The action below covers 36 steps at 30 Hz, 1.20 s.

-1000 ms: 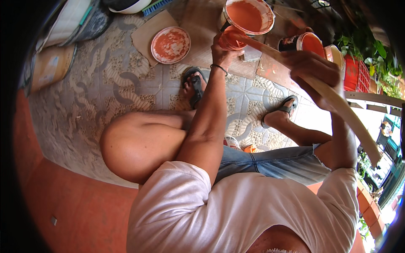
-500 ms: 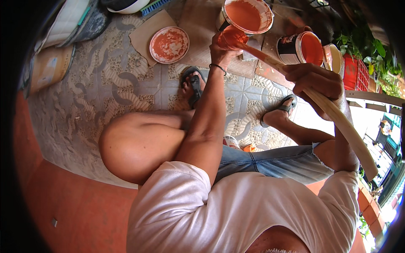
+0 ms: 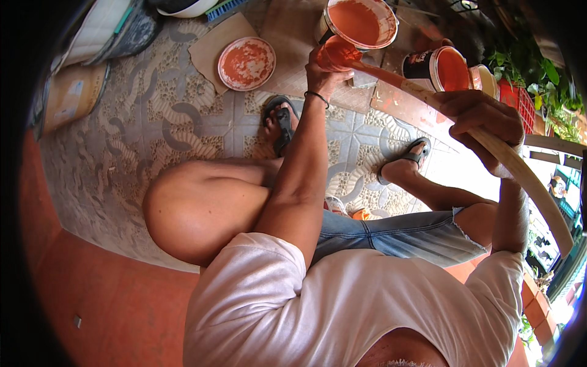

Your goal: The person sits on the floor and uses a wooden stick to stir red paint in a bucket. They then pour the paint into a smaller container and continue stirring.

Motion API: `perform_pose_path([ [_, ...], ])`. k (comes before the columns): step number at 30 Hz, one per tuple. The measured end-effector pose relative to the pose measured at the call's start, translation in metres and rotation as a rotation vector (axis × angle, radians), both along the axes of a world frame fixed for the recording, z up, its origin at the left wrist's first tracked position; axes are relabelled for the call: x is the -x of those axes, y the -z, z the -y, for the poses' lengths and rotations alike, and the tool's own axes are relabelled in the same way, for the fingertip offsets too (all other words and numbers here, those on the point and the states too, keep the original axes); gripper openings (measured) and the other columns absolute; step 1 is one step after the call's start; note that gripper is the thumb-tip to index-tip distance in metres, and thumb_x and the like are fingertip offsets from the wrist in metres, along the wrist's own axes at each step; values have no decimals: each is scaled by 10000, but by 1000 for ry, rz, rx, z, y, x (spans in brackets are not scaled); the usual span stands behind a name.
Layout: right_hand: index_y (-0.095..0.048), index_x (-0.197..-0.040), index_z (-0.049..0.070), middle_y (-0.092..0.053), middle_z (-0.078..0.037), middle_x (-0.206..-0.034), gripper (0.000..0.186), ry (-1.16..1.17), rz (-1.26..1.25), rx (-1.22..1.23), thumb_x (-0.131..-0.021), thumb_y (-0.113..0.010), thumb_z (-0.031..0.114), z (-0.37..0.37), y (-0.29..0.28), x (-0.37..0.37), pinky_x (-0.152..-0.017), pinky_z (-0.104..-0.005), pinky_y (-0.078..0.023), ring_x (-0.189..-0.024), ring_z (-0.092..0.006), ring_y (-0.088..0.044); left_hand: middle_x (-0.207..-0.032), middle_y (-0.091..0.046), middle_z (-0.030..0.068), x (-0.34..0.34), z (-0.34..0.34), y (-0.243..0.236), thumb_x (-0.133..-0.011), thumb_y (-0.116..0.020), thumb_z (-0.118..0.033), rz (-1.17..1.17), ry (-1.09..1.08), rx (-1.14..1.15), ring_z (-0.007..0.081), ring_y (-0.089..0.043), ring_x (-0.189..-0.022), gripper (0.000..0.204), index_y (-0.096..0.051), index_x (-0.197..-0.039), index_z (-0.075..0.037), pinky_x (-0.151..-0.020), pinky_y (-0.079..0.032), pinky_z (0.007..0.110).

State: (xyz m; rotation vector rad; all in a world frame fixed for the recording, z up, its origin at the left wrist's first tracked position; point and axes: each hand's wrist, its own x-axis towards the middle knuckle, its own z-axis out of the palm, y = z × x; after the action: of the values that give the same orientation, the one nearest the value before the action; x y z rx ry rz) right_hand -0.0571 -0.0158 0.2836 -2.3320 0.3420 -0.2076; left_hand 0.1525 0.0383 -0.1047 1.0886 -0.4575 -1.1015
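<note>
My left hand is closed around a small orange-coated cup or tub, held just in front of a large paint bucket. The bucket holds orange paint and has smears on its inner wall. My right hand grips a long wooden stick partway along its length. The stick's far part is coated orange, and its tip is at the small tub's opening. Whether the tip reaches inside I cannot tell.
A paint-smeared lid lies on cardboard to the left. At the right stand an open can of orange paint, a cream-coloured container, a red basket and plants. A blue brush lies at the far edge.
My right hand has moved to the right, carrying the stick with it. My left hand and the small tub have stayed nearly in place.
</note>
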Motion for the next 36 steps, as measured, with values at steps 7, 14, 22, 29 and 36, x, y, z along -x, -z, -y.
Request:
perform_pose_path([
  [7, -732, -992, 11, -783, -218, -1172, 156, 62, 19, 10, -882, -818, -58, 7, -14, 3, -929, -442, -644, -1133, -380, -791, -1370, -696, 121, 1, -3, -3, -675, -905, 149, -71, -17, -11, 259, -750, -1186, 953, -520, -1519, -72, -913, -717, 419],
  [14, -745, -1016, -13, -806, -185, -1155, 202, 239, -30, 174, -849, -833, -83, 9, 25, -6, -893, -380, -632, -1040, -292, -800, -1358, -708, 105, 3, 1, 6, -679, -916, 124, 50, -55, -4, 244, -754, -1176, 934, -538, -1508, -83, -899, -718, 409],
  [22, -785, -978, -13, -815, -104, -1003, 148, 429, 125, 218, -858, -873, -16, 2, 65, -7, -765, -302, -599, -857, -175, -768, -1335, -723, 101, 2, 0, 4, -675, -915, 128, 6, -23, -15, 245, -754, -1178, 904, -561, -1484, -68, -878, -716, 396],
  [29, -779, -1007, -28, -813, -115, -978, 124, 705, 302, 71, -912, -858, -19, 6, 42, 15, -727, -265, -599, -808, -141, -755, -1356, -707, 98, 2, 2, 6, -676, -906, 134, 22, -21, 15, 249, -751, -1184, 899, -572, -1484, -74, -895, -714, 396],
  [36, -794, -1007, 9, -782, -61, -944, 149, 609, 276, 278, -910, -904, 34, 10, 93, -12, -751, -261, -580, -826, -115, -726, -1328, -724, 85, 2, -1, -4, -669, -918, 115, -49, -22, 17, 231, -750, -1178, 877, -598, -1460, -86, -883, -712, 378],
])
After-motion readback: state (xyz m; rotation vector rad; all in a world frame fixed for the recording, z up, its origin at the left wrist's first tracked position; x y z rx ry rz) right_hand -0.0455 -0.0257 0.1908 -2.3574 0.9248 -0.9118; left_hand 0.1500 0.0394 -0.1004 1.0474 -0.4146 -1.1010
